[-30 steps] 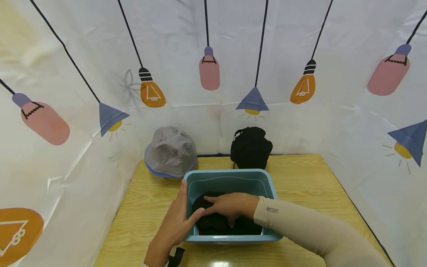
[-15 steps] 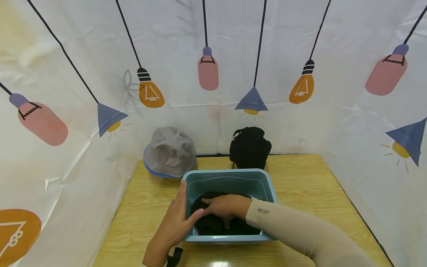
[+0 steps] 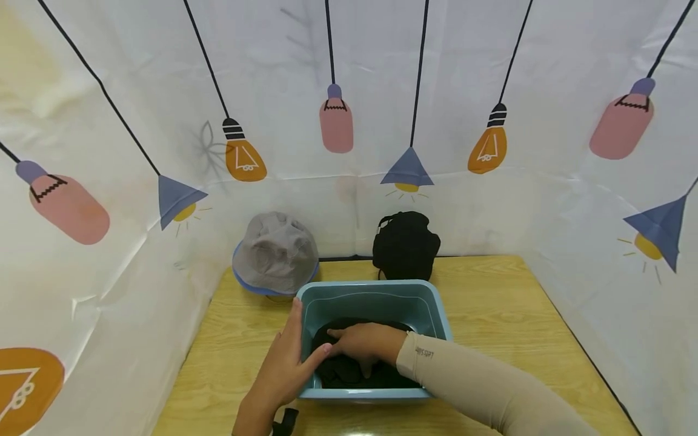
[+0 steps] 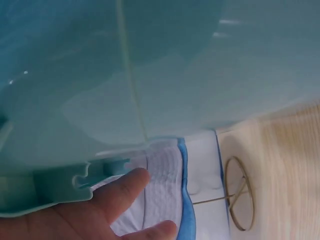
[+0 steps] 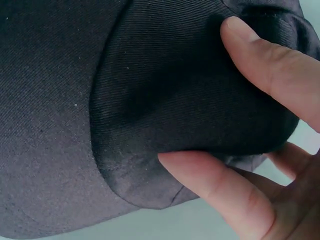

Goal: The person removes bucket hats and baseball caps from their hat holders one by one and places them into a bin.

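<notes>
A light blue plastic bin (image 3: pixel 371 290) stands on the table in the head view. Its left rim is touched by my left hand (image 3: pixel 280 366), with the fingers straight along the outside and the thumb lying over the edge. Inside the bin lies a dark cap (image 3: pixel 340 370), and my right hand (image 3: pixel 362 342) reaches down onto it. In the right wrist view, spread fingertips rest on the black twill fabric of the cap (image 5: pixel 60 110), beside a curved seam. Part of the right hand's fingers is hidden behind the cap. The left wrist view shows the bin's outer wall (image 4: pixel 190 65).
Behind the bin at left sits a grey bucket hat (image 3: pixel 278 251) with a blue edge; its cord (image 4: pixel 240 192) lies on the table. A black hat (image 3: pixel 406 245) stands at back right. The wooden table (image 3: pixel 491 303) meets a lamp-printed backdrop (image 3: pixel 349 200).
My right hand and forearm have shifted slightly left within the bin, still on the cap. The left hand keeps its place on the rim. The head view has tilted a little.
</notes>
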Available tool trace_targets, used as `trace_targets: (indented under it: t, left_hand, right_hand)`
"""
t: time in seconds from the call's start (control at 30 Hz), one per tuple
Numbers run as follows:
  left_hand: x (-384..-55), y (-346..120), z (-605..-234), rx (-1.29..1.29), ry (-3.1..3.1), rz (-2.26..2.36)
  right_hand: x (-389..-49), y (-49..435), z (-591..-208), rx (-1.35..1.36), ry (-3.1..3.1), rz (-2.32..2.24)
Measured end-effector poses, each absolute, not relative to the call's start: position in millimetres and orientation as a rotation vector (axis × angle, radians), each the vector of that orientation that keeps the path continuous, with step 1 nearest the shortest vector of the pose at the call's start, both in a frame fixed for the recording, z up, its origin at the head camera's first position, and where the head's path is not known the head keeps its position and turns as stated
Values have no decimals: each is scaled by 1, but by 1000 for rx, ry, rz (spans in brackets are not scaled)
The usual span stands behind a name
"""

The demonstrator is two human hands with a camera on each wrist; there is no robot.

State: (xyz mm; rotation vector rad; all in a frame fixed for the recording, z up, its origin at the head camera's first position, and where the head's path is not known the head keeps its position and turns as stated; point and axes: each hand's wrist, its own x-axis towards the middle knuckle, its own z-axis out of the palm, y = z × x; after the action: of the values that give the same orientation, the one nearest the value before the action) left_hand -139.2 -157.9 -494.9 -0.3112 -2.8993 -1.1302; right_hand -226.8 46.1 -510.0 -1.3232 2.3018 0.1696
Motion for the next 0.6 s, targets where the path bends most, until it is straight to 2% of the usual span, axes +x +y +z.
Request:
trace_targets:
  t: [0.6]
  left_hand:
    - [-141, -158, -497, -286, -2936, -1022]
  right_hand:
    - [-228, 41, -512, -1302, 2329, 195]
